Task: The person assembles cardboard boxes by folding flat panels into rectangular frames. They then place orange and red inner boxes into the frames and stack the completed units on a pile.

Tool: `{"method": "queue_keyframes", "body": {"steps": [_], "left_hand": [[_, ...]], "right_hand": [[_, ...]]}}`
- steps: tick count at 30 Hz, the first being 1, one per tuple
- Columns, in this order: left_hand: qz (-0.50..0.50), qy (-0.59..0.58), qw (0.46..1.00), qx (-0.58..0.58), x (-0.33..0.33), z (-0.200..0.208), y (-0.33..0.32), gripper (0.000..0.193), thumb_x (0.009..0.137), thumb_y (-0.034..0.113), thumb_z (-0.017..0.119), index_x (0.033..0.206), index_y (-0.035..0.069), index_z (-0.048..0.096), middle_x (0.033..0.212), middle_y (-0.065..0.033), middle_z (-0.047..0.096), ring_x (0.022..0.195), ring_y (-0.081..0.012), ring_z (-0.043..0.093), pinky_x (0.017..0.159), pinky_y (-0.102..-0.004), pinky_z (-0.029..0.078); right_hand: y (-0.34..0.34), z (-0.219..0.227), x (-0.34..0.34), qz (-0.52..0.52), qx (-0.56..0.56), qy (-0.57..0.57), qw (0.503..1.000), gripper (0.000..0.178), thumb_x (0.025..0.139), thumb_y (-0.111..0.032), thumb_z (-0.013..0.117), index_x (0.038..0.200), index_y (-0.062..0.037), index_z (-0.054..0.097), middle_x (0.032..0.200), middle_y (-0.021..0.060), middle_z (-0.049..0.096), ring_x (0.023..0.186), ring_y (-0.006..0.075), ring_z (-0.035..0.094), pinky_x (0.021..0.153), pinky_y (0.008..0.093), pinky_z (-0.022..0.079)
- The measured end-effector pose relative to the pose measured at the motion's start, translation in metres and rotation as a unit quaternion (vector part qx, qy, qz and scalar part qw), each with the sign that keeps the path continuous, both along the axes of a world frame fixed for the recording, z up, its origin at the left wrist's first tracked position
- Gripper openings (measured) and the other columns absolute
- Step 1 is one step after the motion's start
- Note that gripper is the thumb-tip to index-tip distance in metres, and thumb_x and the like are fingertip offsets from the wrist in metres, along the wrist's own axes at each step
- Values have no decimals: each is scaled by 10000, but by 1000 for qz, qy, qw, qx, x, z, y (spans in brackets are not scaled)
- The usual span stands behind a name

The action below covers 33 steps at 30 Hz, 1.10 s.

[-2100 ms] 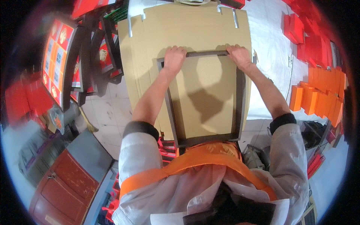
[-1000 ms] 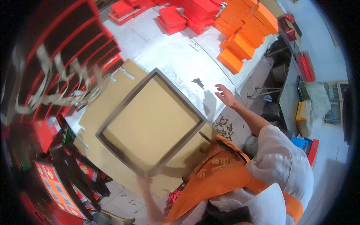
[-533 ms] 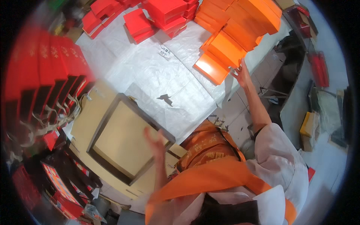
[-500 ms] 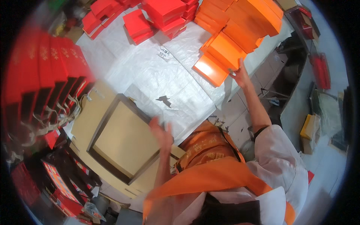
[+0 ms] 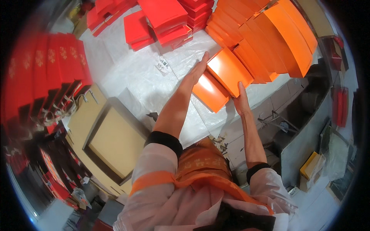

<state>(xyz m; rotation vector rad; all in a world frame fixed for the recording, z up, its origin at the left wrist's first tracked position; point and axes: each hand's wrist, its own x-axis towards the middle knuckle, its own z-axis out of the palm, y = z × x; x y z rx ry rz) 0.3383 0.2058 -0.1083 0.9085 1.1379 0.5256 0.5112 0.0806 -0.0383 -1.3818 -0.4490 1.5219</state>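
Observation:
Both my hands are on one glossy orange box (image 5: 230,71) near the table's right edge. My left hand (image 5: 200,67) grips its far left side, fingertips by the upper corner. My right hand (image 5: 241,102) holds the near right corner, with the thumb up along the edge. Partly under that box and to its left lies another orange box (image 5: 210,92). Several more orange boxes (image 5: 287,36) stand in leaning rows just beyond, to the right. My left forearm crosses over the white sheet (image 5: 135,73).
Red boxes (image 5: 163,15) are stacked at the far side. Red bags (image 5: 48,65) with pale handles stand at the left. A dark-rimmed tray (image 5: 90,133) rests on tan board (image 5: 77,134) at near left. Beyond the right table edge are tiled floor and a metal panel (image 5: 302,133).
My left hand has moved from beside the tray, up and right, to the orange box. The box is now gripped by both hands and has shifted away from the row.

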Motion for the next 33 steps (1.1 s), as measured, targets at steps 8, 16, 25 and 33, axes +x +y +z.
{"method": "queue_keyframes", "body": {"steps": [8,16,25,33], "left_hand": [[165,11,926,340,-72,127,-97,501,908,386,368,1237,20,459,1271,-147,410,1210,-303,326,1037,-359,220],[234,504,718,421,-231,234,-255,346,700,216,668,1007,74,595,995,-73,554,990,-298,462,847,-407,389],[219,534,740,346,-422,126,-325,495,682,147,683,1128,60,486,1241,-169,395,1187,-355,353,934,-436,341],[343,498,761,234,-510,44,-437,717,749,79,617,1344,-2,225,1375,-288,173,1275,-433,196,1035,-450,234]], "right_hand": [[-33,33,-18,122,81,12,989,482,918,-335,375,1270,-6,368,1263,97,439,1164,206,417,991,365,317],[-120,101,-228,246,-215,520,789,571,889,-518,324,1306,-130,365,1323,108,408,1181,327,420,962,572,319],[-193,16,-367,340,-346,445,753,660,903,-540,308,1258,7,408,1163,188,526,966,233,570,809,297,489],[-203,9,-356,398,139,-223,879,353,880,-258,543,1126,-17,464,1019,133,557,926,236,547,798,358,459]]}}
